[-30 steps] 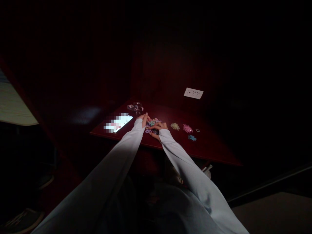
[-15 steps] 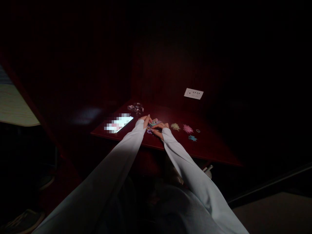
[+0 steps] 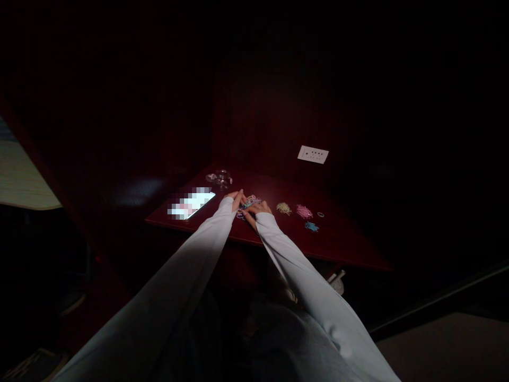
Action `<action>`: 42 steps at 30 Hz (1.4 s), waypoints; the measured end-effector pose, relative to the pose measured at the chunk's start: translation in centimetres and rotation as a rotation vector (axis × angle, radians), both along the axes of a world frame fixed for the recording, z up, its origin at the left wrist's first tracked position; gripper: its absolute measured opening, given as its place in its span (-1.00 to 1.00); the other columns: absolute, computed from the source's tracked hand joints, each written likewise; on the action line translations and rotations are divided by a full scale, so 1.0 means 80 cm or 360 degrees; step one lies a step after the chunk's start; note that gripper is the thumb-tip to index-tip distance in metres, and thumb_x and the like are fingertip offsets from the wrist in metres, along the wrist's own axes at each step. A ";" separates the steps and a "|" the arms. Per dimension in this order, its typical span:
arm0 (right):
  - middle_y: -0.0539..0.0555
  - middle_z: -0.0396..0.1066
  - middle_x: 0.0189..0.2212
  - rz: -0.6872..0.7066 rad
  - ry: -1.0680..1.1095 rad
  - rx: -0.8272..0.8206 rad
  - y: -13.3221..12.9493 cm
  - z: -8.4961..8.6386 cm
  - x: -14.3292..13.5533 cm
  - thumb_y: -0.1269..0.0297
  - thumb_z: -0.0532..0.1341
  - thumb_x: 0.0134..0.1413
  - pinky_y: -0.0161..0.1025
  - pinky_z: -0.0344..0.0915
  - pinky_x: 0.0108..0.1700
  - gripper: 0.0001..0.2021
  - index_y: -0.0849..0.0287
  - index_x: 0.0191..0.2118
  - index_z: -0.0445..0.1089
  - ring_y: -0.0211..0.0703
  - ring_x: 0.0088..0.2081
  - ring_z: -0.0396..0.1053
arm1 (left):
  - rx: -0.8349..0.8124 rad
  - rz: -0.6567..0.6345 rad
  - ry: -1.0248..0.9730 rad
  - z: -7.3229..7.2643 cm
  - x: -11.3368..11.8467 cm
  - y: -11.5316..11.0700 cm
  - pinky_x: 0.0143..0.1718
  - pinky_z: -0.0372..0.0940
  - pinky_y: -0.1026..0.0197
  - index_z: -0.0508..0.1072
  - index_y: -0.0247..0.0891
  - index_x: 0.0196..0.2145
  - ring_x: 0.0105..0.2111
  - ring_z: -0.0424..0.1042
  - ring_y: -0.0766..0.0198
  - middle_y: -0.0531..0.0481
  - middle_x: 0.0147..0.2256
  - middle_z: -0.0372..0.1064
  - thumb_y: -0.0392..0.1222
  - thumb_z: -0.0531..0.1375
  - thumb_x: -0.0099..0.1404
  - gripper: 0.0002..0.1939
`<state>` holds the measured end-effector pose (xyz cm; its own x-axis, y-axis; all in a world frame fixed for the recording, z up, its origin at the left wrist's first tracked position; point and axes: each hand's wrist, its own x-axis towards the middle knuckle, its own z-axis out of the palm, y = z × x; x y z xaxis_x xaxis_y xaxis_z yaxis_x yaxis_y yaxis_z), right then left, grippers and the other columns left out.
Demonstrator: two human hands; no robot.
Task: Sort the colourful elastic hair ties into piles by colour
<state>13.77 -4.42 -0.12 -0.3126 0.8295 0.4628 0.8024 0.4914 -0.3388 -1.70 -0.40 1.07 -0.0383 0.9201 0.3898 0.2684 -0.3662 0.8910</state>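
A mixed pile of small coloured hair ties [image 3: 253,200] lies on the dark red table between my hands. My left hand [image 3: 237,198] comes in at the pile's left side, its fingers closed together over the ties. From the right, my right hand [image 3: 258,209] reaches in with thumb and fingertips drawn together at the pile's near side. What either set of fingertips holds is too small and dark to make out. To the right are sorted heaps: cream ties [image 3: 283,208], pink ties [image 3: 304,211] and blue ties [image 3: 312,226]. A single pale ring [image 3: 321,215] lies beyond the pink heap.
A lit phone [image 3: 194,204], partly blurred out, lies on the left of the table [image 3: 338,244]. Behind it stands a clear container [image 3: 223,178] with small items beside it. On the back panel is a white wall socket [image 3: 313,154]. Dark partitions enclose the sides.
My right hand has shifted slightly left and closer to my left hand over the pile. The view has moved a little; the sorted heaps look the same.
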 end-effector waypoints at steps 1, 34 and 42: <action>0.11 0.58 -0.13 0.0002 -0.0006 0.0017 0.000 0.000 -0.001 -0.01 0.19 0.39 -0.06 0.24 0.09 -0.71 -0.04 -0.16 0.64 0.05 0.05 0.29 | -0.0008 0.0001 0.0007 0.001 0.000 -0.001 -0.28 0.35 0.19 0.42 -0.17 -0.64 -0.44 0.44 0.22 -0.01 -0.54 0.44 0.22 -0.03 0.42 -0.38; 0.07 0.51 -0.38 -0.0198 0.0658 0.0000 0.019 -0.011 0.018 -0.15 0.25 0.24 -0.14 0.36 -0.07 -0.60 0.08 -0.27 0.63 -0.05 -0.19 0.40 | 0.0004 -0.0050 0.0076 0.003 0.002 -0.008 -0.29 0.37 0.21 0.43 -0.17 -0.62 -0.43 0.43 0.20 0.00 -0.51 0.46 -0.10 0.09 0.32 -0.63; 0.12 0.59 -0.28 -0.0181 0.0645 0.0013 0.015 -0.011 0.016 -0.02 0.26 0.25 -0.10 0.35 -0.01 -0.68 0.09 -0.18 0.64 -0.01 -0.11 0.42 | 0.0070 -0.0038 0.0162 -0.001 0.001 -0.003 -0.25 0.36 0.22 0.40 -0.17 -0.62 -0.41 0.40 0.22 -0.01 -0.47 0.48 -0.13 0.12 0.28 -0.68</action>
<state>15.04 -3.23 -1.01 -0.0105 0.8442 0.5360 0.6543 0.4111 -0.6347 -1.63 -0.65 0.95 0.0252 0.9021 0.4307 0.3472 -0.4119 0.8425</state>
